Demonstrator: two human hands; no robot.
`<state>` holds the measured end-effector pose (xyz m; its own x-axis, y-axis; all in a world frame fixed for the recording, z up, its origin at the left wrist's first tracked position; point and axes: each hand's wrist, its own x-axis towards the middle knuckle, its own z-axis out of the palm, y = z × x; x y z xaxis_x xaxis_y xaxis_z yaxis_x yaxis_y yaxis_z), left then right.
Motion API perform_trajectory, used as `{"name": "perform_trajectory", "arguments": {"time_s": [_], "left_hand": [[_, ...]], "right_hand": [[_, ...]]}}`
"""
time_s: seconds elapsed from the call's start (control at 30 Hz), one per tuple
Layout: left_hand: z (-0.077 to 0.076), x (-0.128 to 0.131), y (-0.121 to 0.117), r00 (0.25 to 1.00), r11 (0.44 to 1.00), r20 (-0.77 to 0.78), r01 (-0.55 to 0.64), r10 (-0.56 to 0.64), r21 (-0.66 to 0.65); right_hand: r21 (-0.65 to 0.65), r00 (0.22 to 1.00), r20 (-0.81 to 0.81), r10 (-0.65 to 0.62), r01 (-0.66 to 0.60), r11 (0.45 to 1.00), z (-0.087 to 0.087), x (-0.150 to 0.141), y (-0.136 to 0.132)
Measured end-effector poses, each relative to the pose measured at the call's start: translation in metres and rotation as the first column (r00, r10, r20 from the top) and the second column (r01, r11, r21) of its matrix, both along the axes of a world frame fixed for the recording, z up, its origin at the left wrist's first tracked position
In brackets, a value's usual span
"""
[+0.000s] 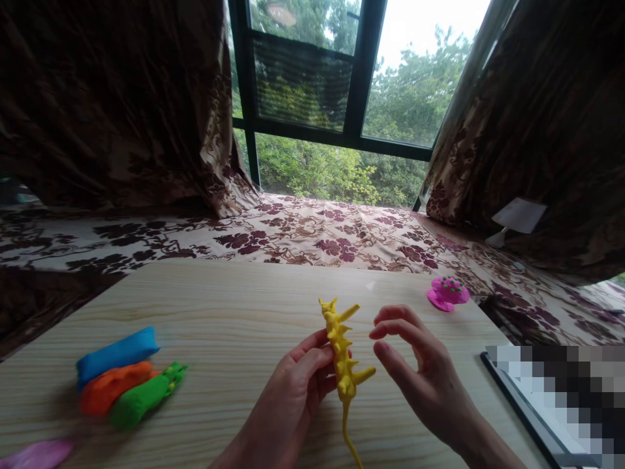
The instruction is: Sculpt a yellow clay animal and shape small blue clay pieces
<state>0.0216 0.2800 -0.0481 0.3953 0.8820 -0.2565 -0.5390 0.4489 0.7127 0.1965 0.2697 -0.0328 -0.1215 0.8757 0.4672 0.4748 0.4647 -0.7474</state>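
Observation:
A yellow clay figure (342,357) with spikes along its back, stubby legs and a thin tail is held upright over the wooden table (234,306). My left hand (297,391) grips its body from the left, fingers closed on it. My right hand (420,371) hovers just right of the figure, fingers curled and apart, holding nothing and not touching the clay.
Blue (117,355), orange (113,386) and green (144,397) clay lumps lie at the table's left, with a pink piece (36,454) at the bottom left corner. A pink clay shape (448,293) sits at the far right. A dark-framed tablet (537,417) lies at right.

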Motion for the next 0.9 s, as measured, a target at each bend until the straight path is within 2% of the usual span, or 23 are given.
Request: {"name": "perform_trajectory", "arguments": {"time_s": [0.27,0.47,0.6,0.73,0.9], "left_hand": [[0.0014,0.0036,-0.0051,0.997,0.995,-0.064,0.057,-0.052,0.08],[0.0011,0.0045,-0.0061,0.995,0.994,-0.062,0.076,-0.072,0.073],[0.0014,0.0045,-0.0051,0.996,0.996,-0.001,0.087,-0.087,-0.013],[0.0043,0.004,-0.0066,0.995,0.988,0.064,0.082,-0.075,-0.13],[0.0091,0.0055,-0.0086,0.999,0.979,0.036,0.041,-0.034,-0.199]], "right_hand": [[-0.078,0.998,-0.059,0.029,-0.033,0.996,-0.0044,-0.0066,0.002],[-0.132,0.988,-0.134,0.077,-0.095,0.987,-0.0034,-0.0079,0.0022],[-0.137,0.982,-0.17,0.081,-0.105,0.985,-0.0032,-0.0074,0.0025],[-0.058,0.987,-0.147,0.071,-0.08,0.995,-0.003,-0.0075,0.0013],[-0.043,0.985,-0.125,0.119,-0.125,0.991,-0.0042,-0.0086,-0.0027]]}}
